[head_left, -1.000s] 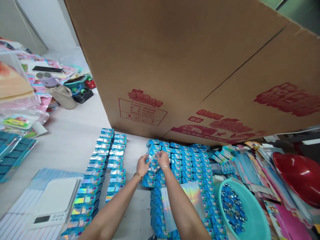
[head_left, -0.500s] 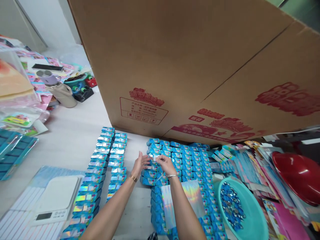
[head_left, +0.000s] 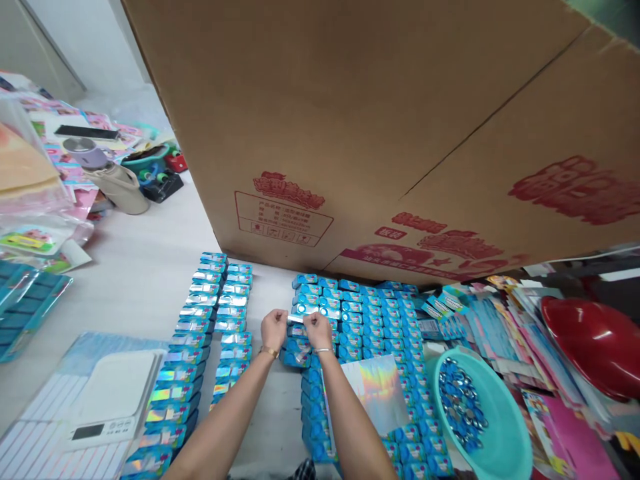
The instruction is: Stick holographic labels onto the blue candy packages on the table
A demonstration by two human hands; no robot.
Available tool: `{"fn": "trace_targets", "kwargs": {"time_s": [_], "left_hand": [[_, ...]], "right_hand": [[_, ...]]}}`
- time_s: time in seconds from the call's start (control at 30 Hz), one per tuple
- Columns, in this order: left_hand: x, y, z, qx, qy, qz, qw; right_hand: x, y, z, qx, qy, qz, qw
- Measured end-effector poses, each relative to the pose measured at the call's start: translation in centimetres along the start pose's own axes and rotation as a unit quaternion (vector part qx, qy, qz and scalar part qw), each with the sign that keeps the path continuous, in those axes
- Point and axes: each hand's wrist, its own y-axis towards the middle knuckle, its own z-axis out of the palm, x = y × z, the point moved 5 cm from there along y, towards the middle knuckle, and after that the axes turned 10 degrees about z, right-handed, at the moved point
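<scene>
My left hand (head_left: 273,328) and my right hand (head_left: 317,329) are both closed, pinching the two ends of a narrow shiny holographic strip (head_left: 295,319) stretched between them. They hover over a block of small blue boxes (head_left: 370,317) laid in rows on the table. A holographic sheet (head_left: 377,390) lies on the boxes just under my right forearm. To the left run two columns of blue boxes with holographic strips on top (head_left: 205,333).
A huge cardboard carton (head_left: 380,127) stands right behind the boxes. A teal basin (head_left: 505,447) of small round pieces sits at the right, a red bowl (head_left: 595,343) beyond it. A white scale (head_left: 107,400) lies front left, a bottle (head_left: 107,177) and clutter far left.
My hands pulled back a little toward me from the box rows and closed; the strip now spans between both pinches. The holographic sheet shifted slightly right.
</scene>
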Motion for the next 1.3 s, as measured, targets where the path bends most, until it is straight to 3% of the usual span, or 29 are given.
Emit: {"fn": "trace_targets", "kwargs": {"time_s": [0.17,0.47,0.67,0.8,0.93,1.03,1.17,1.23,1.3], "left_hand": [[0.8,0.2,0.5,-0.019,0.055,0.018,0.998],[3.5,0.4,1.9,-0.022,0.02,-0.003,1.0],[4.9,0.2,3.3,-0.032,-0.014,-0.053,0.998],[4.8,0.0,2.2,-0.062,-0.014,-0.09,0.994],[2.5,-0.8,0.5,-0.068,-0.052,-0.066,0.994],[0.1,-2.3,0.3,-0.021,-0.112,-0.044,0.992],[-2.1,-5.1,2.0,0.125,-0.239,-0.129,0.954],[-2.9,-5.9,2.6,0.166,-0.242,-0.135,0.946],[-3.3,-5.9,2.8,0.169,-0.19,-0.088,0.963]], "right_hand": [[-0.3,-0.2,0.7,-0.055,-0.099,0.005,0.994],[-0.6,0.0,1.4,-0.071,-0.168,-0.002,0.983],[-0.8,0.0,1.4,-0.083,-0.105,0.01,0.991],[-1.1,0.8,0.5,-0.074,-0.03,0.04,0.996],[-1.7,1.8,-0.8,-0.058,0.075,0.086,0.992],[-1.8,2.0,-1.3,-0.045,0.149,0.116,0.981],[-1.3,2.0,-1.2,-0.019,0.214,0.153,0.965],[-1.0,2.0,-1.2,-0.013,0.234,0.162,0.958],[-0.9,2.2,-1.4,-0.01,0.248,0.165,0.955]]}}
